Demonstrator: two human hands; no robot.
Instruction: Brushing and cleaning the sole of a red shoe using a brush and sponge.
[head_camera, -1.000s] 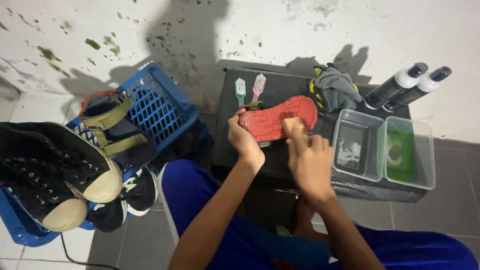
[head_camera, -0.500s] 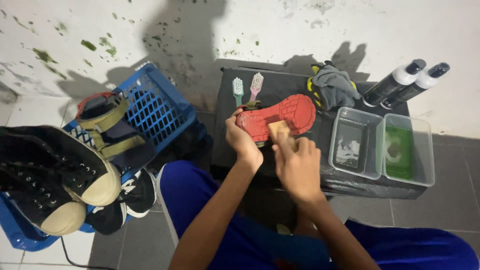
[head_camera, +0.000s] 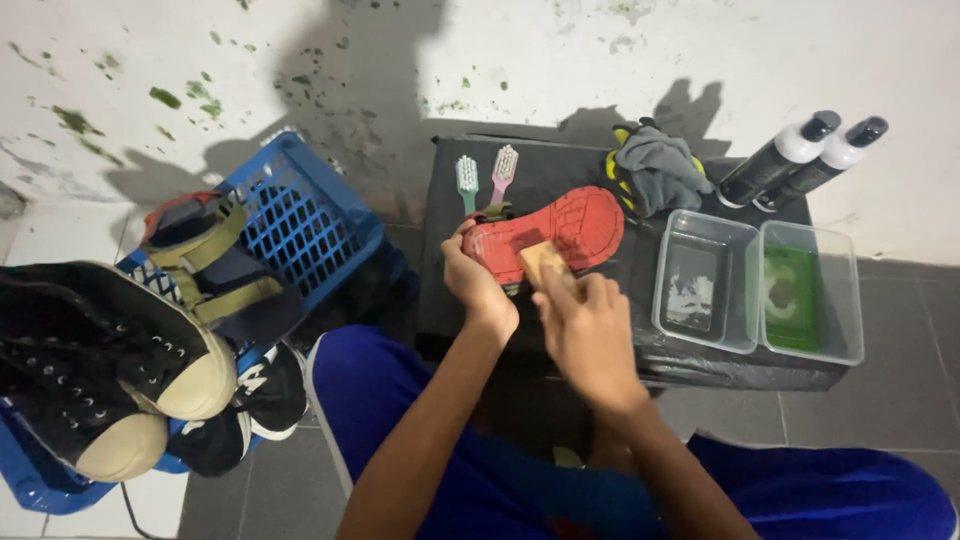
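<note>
Gripping the red sole at its heel end, left hand fingers curled tight | right hand fingers together, pressing a tan sponge onto the sole | shoe upturned on the black table | both forearms reaching forward from blue shorts.

A blue basket of shoes, two toothbrushes, two bottles and two clear tubs.
</note>
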